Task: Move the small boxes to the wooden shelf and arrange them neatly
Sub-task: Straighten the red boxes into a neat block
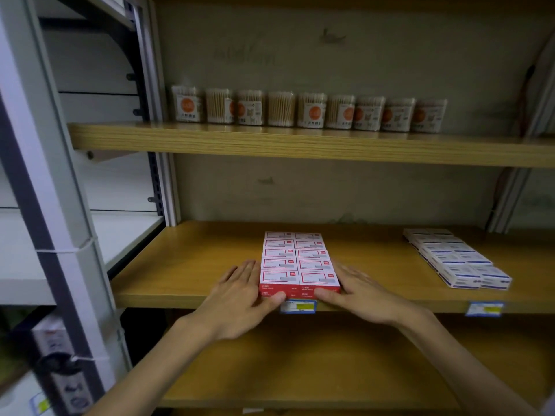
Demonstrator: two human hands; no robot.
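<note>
Several small red-and-white boxes lie in two tidy columns on the middle wooden shelf, reaching its front edge. My left hand lies flat against the block's left side, fingers straight, thumb on the front face. My right hand presses the right side the same way, thumb on the front of the nearest box. The block sits squeezed between both palms.
A group of blue-and-white boxes lies on the same shelf to the right. Clear tubs of cotton swabs line the shelf above. Price tags hang on the front edge. White metal racking stands at left; another wooden shelf runs below.
</note>
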